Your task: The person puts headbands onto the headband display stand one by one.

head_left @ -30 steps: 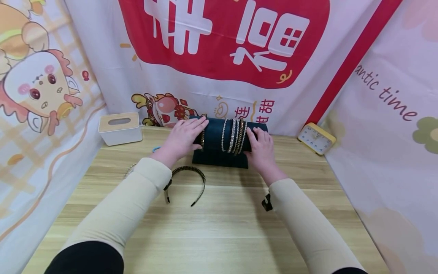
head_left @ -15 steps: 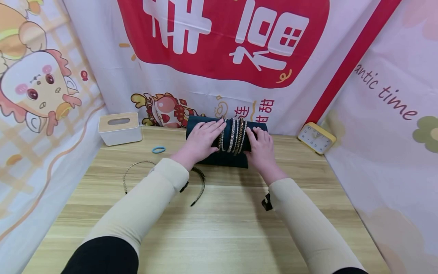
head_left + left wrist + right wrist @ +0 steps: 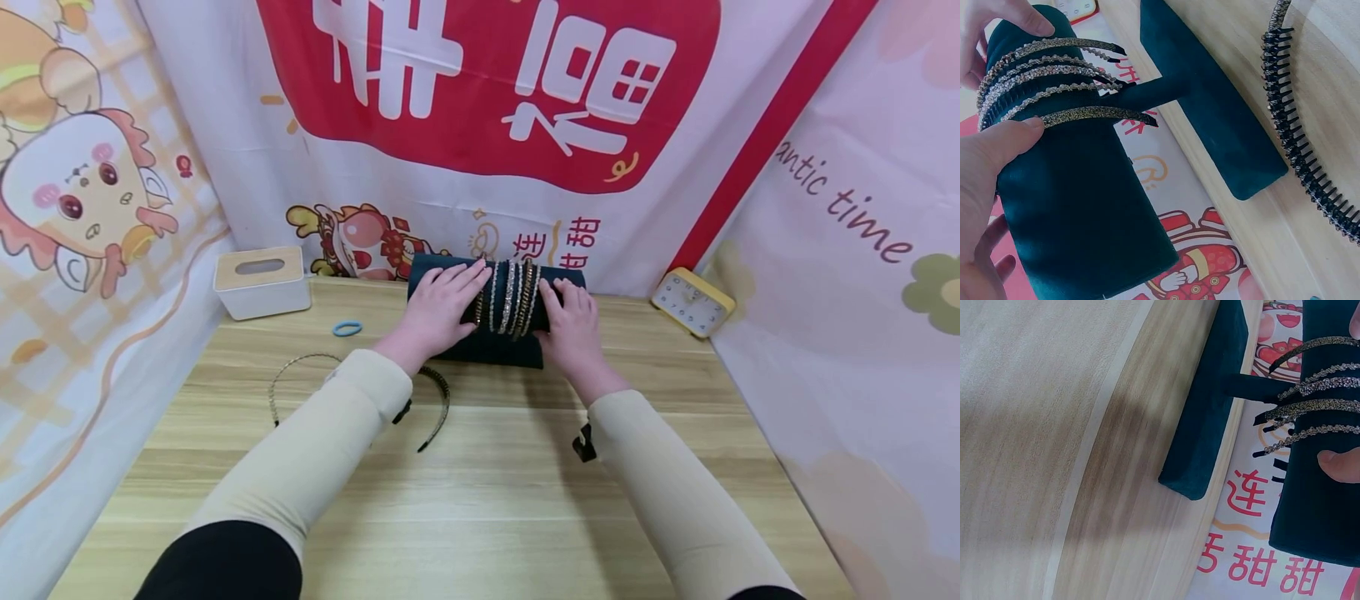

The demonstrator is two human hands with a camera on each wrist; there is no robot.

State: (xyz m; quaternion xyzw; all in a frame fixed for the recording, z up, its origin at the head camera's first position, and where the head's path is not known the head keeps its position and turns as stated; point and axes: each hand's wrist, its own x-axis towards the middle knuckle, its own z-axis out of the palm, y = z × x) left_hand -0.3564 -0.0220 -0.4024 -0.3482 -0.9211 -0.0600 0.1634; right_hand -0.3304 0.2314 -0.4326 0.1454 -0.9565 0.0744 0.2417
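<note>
A dark green velvet headband stand (image 3: 513,354), with a padded roll on a flat base, stands at the table's back. Several glittery headbands (image 3: 516,300), silver and gold, sit side by side round the roll. My left hand (image 3: 442,308) spans the roll and holds the leftmost gold headband (image 3: 1097,115), with the thumb (image 3: 1030,128) pressed against its side. Across the roll's right part my right hand (image 3: 573,329) grips the stand. Its thumb (image 3: 1335,465) lies on the velvet beside the rightmost headband (image 3: 1310,439). Both hands' far fingertips are partly hidden.
A black toothed headband (image 3: 444,400) and a thin beaded headband (image 3: 273,387) lie on the table (image 3: 480,517), partly under my left sleeve. Nearby is a blue ring (image 3: 347,328). A tissue box (image 3: 262,292) stands back left, a yellow clock (image 3: 693,302) back right.
My left hand has moved right along the roll, sliding the gold headband from the left end towards the others, then slightly back left. The right hand has kept its place.
</note>
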